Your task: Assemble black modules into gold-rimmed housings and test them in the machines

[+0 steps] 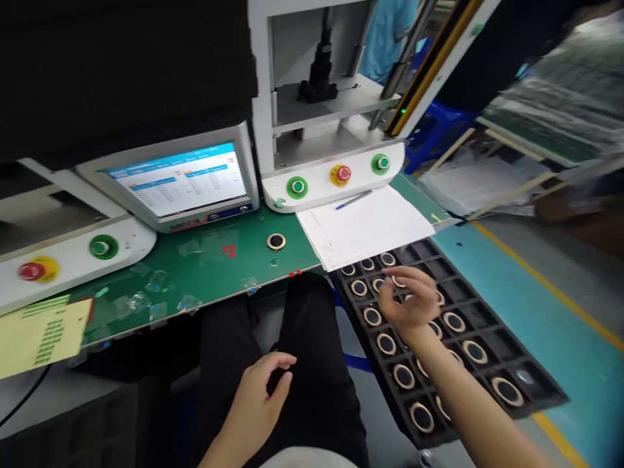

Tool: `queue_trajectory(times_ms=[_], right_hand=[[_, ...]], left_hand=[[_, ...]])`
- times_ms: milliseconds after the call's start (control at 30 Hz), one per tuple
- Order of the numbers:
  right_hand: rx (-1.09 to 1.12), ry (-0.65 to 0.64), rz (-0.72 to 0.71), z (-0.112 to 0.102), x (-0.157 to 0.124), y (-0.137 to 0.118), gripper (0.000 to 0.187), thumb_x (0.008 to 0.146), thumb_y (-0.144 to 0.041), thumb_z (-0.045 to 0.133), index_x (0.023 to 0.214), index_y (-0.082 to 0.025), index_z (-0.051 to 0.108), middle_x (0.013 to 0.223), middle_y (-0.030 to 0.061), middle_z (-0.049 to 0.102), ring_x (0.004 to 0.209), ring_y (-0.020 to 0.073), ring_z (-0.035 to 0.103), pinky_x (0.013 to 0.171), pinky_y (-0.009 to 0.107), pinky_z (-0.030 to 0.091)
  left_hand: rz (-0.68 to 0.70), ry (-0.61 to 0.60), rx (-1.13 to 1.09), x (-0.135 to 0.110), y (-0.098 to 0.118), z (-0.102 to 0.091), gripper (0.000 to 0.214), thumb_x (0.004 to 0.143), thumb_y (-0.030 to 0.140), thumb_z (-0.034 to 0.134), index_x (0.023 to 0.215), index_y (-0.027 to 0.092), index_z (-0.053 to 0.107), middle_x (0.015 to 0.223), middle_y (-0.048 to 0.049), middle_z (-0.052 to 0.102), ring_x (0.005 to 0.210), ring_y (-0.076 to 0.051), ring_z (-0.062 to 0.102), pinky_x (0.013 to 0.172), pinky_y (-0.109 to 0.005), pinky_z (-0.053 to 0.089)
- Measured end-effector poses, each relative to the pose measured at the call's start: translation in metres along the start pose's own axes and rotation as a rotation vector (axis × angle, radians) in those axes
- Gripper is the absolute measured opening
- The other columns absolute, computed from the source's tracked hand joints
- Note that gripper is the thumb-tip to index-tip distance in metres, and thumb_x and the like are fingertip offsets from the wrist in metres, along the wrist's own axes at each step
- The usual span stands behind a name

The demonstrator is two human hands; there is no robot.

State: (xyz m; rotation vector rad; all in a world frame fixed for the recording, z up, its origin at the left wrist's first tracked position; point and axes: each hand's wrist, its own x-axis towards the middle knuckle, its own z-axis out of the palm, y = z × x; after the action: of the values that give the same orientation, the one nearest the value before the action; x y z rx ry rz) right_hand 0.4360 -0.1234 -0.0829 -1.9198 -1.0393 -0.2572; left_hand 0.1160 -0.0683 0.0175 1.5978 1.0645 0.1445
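Observation:
My right hand (409, 300) is over a black compartment tray (492, 311), its fingers curved with a gap between thumb and forefinger. Through that gap shows the gold rim of a round part in a compartment. Several such watch-like parts, black discs with gold-coloured rims, lie in the tray, one of them a round part (403, 376) in the near left area. My forearm and hand hide others. Above my lap, my left hand (260, 390) has thumb and forefinger apart and holds nothing visible. A single watch-like part (275, 242) lies on the green bench (219, 266).
White papers (365, 227) with a blue pen (355, 199) overlap the tray's far end. Behind stand a press machine (336, 153) with green and red buttons and a lit screen (180, 179). Clear plastic scraps (139, 301) and a yellow sheet (43, 335) lie left.

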Motion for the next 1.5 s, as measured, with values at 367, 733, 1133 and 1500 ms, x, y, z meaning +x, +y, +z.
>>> queue_trajectory(times_ms=[367,733,1133,1500], right_hand=[[0.260,-0.450,0.014,0.150,0.061,-0.154,0.030,0.094,-0.039,0.062,0.112,-0.015,0.061,0.114,0.0076,0.061,0.099,0.0208,0.062,0.087,0.042,0.053],[0.950,-0.637,0.107,0.032,-0.017,-0.225,0.040,0.084,-0.047,0.070,0.113,-0.027,0.050,0.118,0.0074,0.063,0.098,0.0220,0.071,0.085,0.040,0.059],[1.254,-0.662,0.169,-0.016,-0.057,-0.245,0.040,0.087,-0.018,0.069,0.124,-0.030,0.056,0.119,0.0087,0.062,0.109,0.0223,0.067,0.095,0.038,0.056],[1.090,-0.381,-0.078,-0.038,-0.057,-0.250,0.056,0.074,0.016,0.059,0.116,-0.021,0.058,0.097,0.0031,0.067,0.088,0.0139,0.067,0.078,0.027,0.061]], left_hand=[[-0.043,0.169,-0.082,-0.043,-0.015,-0.022,0.026,0.092,0.033,0.055,0.105,0.023,0.075,0.109,-0.0095,0.073,0.107,-0.029,0.063,0.097,-0.040,0.047],[0.004,-0.140,-1.205,-0.020,-0.005,-0.022,0.048,0.075,0.054,0.078,0.106,0.017,0.076,0.103,-0.0112,0.076,0.089,-0.019,0.069,0.080,-0.028,0.052],[0.155,0.233,-1.112,-0.036,0.020,-0.023,0.027,0.076,0.039,0.084,0.084,0.015,0.075,0.076,-0.0049,0.073,0.069,-0.014,0.067,0.063,-0.019,0.054],[0.667,0.450,-0.239,-0.056,0.006,-0.038,0.015,0.093,0.020,0.066,0.106,0.021,0.072,0.088,-0.0056,0.073,0.080,-0.017,0.069,0.070,-0.023,0.055]])
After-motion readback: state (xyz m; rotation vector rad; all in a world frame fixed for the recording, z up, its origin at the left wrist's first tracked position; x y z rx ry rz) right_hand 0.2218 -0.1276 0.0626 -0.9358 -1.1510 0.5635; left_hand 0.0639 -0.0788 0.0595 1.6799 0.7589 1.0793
